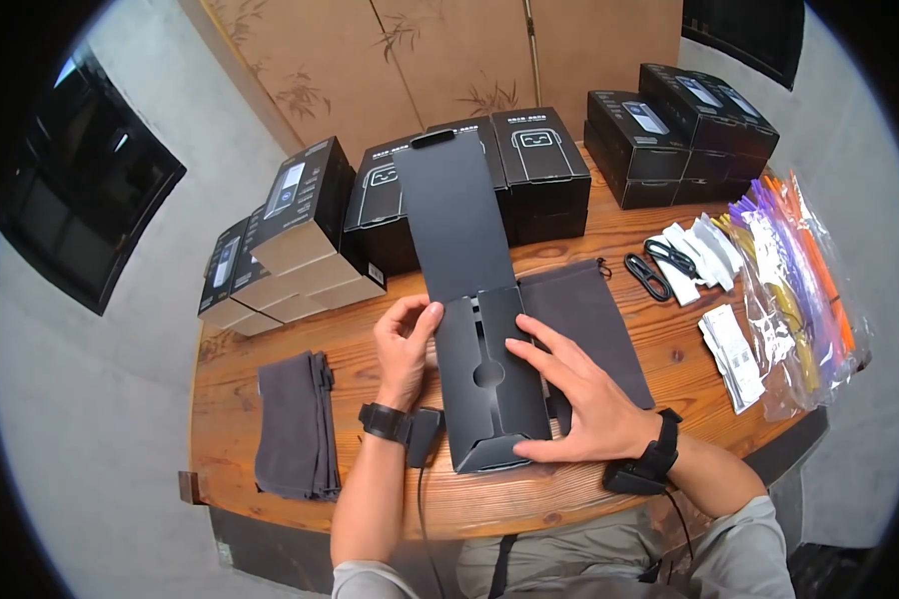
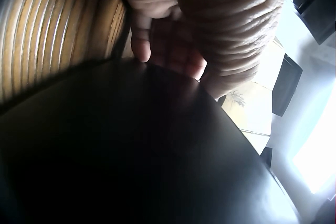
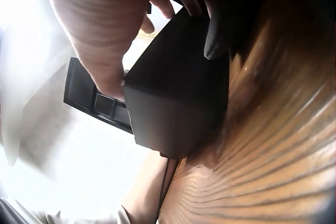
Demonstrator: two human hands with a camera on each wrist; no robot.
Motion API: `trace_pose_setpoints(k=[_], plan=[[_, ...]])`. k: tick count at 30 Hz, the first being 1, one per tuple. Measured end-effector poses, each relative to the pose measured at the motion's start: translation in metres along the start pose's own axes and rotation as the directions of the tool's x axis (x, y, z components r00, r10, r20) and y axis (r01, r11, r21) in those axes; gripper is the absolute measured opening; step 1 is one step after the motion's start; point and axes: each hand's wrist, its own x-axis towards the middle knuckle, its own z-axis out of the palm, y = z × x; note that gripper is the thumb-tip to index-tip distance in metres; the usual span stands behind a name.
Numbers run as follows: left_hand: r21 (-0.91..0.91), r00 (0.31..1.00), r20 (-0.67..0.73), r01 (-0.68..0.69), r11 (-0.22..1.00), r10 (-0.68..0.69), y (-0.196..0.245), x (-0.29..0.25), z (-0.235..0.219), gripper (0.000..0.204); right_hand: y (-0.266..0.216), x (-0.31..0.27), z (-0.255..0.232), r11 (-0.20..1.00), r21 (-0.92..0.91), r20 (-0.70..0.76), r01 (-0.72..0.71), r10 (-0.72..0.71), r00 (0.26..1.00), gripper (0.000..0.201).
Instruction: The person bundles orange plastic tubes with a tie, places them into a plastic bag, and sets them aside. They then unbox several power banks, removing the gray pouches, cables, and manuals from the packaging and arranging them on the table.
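An opened black cardboard box (image 1: 459,399) lies on the table in front of me, its long lid flap (image 1: 454,220) folded back away from me. Two inner flaps with a round cutout cover its top. My left hand (image 1: 402,344) holds the box's far left edge, thumb at the corner and the other fingers bent beside it. In the left wrist view, fingertips (image 2: 142,50) meet the dark box wall. My right hand (image 1: 589,399) lies spread over the right side, thumb at the near end. In the right wrist view, one finger runs down the box's side (image 3: 173,77).
Folded grey cloth pouches (image 1: 295,424) lie at the left, another grey pouch (image 1: 584,314) under the box's right side. Black boxes (image 1: 544,160) stand stacked along the back. Coiled black cables (image 1: 649,278), white packets (image 1: 731,359) and a bag of colourful strips (image 1: 799,290) lie right.
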Motion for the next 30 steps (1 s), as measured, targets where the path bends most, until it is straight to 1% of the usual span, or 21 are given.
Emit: trace_pose_setpoints(k=[3, 6, 9, 12, 15, 18, 20, 24, 27, 30], plan=[[-0.019, 1.000, -0.005, -0.011, 1.000, 0.011, 0.000, 0.000, 0.000, 0.013, -0.002, -0.002, 0.003, 1.000, 0.008, -0.036, -0.009, 0.009, 0.999, 0.085], [-0.041, 1.000, -0.003, -0.027, 0.999, 0.026, 0.001, -0.001, 0.001, 0.013, -0.003, -0.003, 0.000, 0.991, 0.135, -0.080, -0.001, 0.012, 0.997, 0.080], [-0.063, 1.000, -0.003, -0.021, 0.998, 0.021, -0.001, 0.000, -0.001, 0.013, -0.001, -0.004, -0.001, 0.969, 0.246, -0.174, -0.009, 0.054, 0.983, 0.075], [-0.069, 1.000, 0.003, -0.008, 0.998, 0.008, -0.002, 0.000, -0.001, 0.013, 0.002, -0.006, -0.003, 0.973, 0.232, -0.196, -0.013, 0.060, 0.979, 0.072], [-0.087, 1.000, 0.005, -0.022, 0.996, 0.022, -0.006, 0.001, -0.002, 0.012, 0.003, -0.006, -0.001, 0.964, 0.267, -0.210, -0.006, 0.065, 0.976, 0.070], [-0.085, 0.999, -0.002, -0.054, 0.995, 0.054, -0.008, 0.002, -0.002, 0.012, 0.006, -0.005, 0.000, 0.970, 0.243, -0.211, 0.029, 0.024, 0.977, 0.069], [-0.073, 0.997, 0.001, -0.073, 0.995, 0.073, -0.009, 0.002, -0.002, 0.012, 0.005, -0.005, -0.001, 0.972, 0.235, -0.204, 0.022, 0.027, 0.979, 0.068], [-0.069, 0.999, -0.021, -0.039, 0.997, 0.038, -0.008, 0.002, -0.001, 0.011, 0.004, -0.006, -0.001, 0.972, 0.235, -0.209, 0.009, 0.041, 0.977, 0.067], [-0.069, 0.999, -0.033, -0.018, 0.997, 0.016, -0.007, 0.002, -0.002, 0.012, 0.006, -0.007, 0.000, 0.978, 0.207, -0.238, 0.038, 0.013, 0.971, 0.064], [-0.065, 0.999, -0.030, -0.020, 0.998, 0.019, -0.010, 0.003, -0.007, 0.013, 0.000, -0.006, 0.000, 0.994, 0.101, -0.320, 0.048, -0.013, 0.947, 0.056]])
